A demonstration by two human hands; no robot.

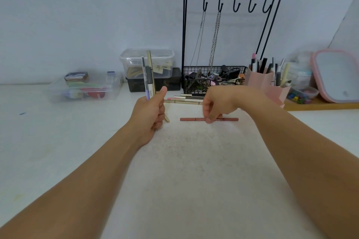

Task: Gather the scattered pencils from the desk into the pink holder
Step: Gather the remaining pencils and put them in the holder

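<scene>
Head view: mid-gather, pinching next pencil.
L hand (150,111) fisted round two pencils (149,75); R hand (215,103) fingertips closing on brown pencil (194,119), next lift w/o rolling, then to pink holder (261,81).

No text can be read: the white-and-lilac pencil (148,85) held upright left of centre carries small dark print, too blurred to make out.

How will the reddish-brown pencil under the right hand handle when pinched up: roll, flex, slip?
The reddish-brown pencil looks round and lies flat on the smooth desk, so a nudge would likely roll it. It looks straight and rigid, so probably no flex. It is thin and probably light; the right hand touches it near the middle, so it should lift level.
</scene>
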